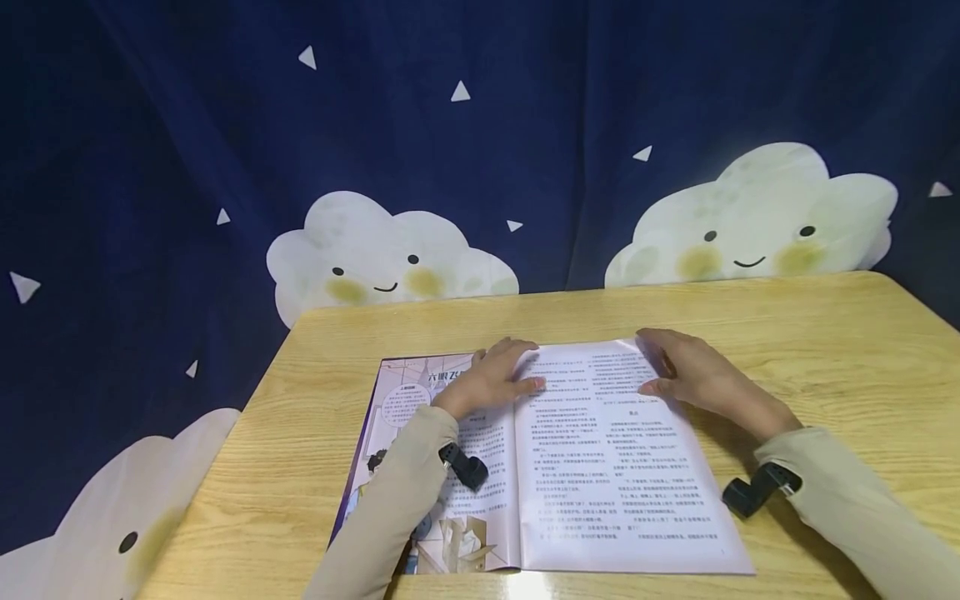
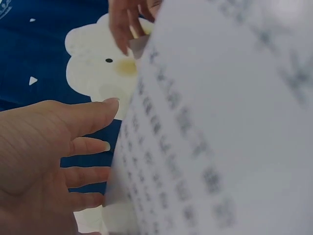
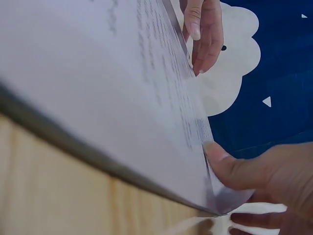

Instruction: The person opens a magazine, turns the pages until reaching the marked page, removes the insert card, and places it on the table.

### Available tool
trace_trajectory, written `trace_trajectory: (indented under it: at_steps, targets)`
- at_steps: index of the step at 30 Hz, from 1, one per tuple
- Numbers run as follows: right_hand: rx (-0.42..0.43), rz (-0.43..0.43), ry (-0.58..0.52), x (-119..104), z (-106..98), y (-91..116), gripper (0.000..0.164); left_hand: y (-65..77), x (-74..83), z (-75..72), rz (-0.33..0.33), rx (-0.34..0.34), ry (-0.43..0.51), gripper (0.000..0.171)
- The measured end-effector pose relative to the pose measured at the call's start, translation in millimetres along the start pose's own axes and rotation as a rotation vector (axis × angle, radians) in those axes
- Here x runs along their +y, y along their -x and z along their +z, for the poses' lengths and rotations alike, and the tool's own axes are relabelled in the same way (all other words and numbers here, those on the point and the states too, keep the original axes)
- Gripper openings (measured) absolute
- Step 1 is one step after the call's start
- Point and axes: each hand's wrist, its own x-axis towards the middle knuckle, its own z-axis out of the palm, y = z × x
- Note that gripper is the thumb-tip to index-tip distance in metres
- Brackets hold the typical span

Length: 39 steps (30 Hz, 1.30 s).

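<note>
An open magazine lies on the wooden table, with printed columns on its right page and a coloured illustration on the left one. At the upper right corner of the right page, my right hand pinches the edge, thumb on top and fingers underneath; the right wrist view shows the corner bending there. My left hand is at the top edge close to the spine. In the left wrist view its fingers are fairly straight and spread, reaching the paper's edge, with the thumb apart from them.
The light wooden table extends on both sides of the magazine. Behind it hangs a dark blue curtain with smiling clouds and small white triangles. A black wrist camera sits on the left sleeve, another on the right.
</note>
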Motion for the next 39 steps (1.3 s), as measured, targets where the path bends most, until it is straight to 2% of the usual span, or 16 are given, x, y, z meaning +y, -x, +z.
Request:
trace_trajectory:
  at_steps: [6,9,15,22,27,29,35,39]
  targets:
    - [0.192,-0.027,-0.154,1.0,-2.2,-4.0,0.059,-1.1,-1.8,1.0,0.008,-0.005,-0.026,0.068]
    - [0.225,0.0,-0.227,1.7,-3.6,-3.2,0.05,-1.0,-0.9,0.5,0.005,-0.029,-0.047,0.071]
    - [0.211,0.046,-0.275,0.2,-12.3,-0.2,0.025,0.2,2.4,-2.5,0.027,-0.027,-0.05,0.074]
    - [0.173,-0.012,-0.389,-2.8,-22.1,2.3,0.021,0.1,2.6,-1.3,0.033,-0.025,-0.011,0.079]
    - [0.144,0.019,-0.428,-1.9,-23.8,3.2,0.017,-0.5,1.3,-0.2,0.037,-0.012,-0.01,0.077]
    - [0.134,0.03,-0.464,-0.1,-24.6,3.2,0.018,-1.2,0.6,0.0,0.043,0.001,-0.012,0.075]
    - [0.079,-0.008,-0.616,10.9,-27.9,1.9,0.044,-2.2,-1.0,-0.5,0.075,0.045,0.027,0.059]
    - [-0.005,0.036,-0.607,15.6,-24.3,1.1,0.046,-1.4,-1.6,-1.6,0.095,0.069,0.08,0.047]
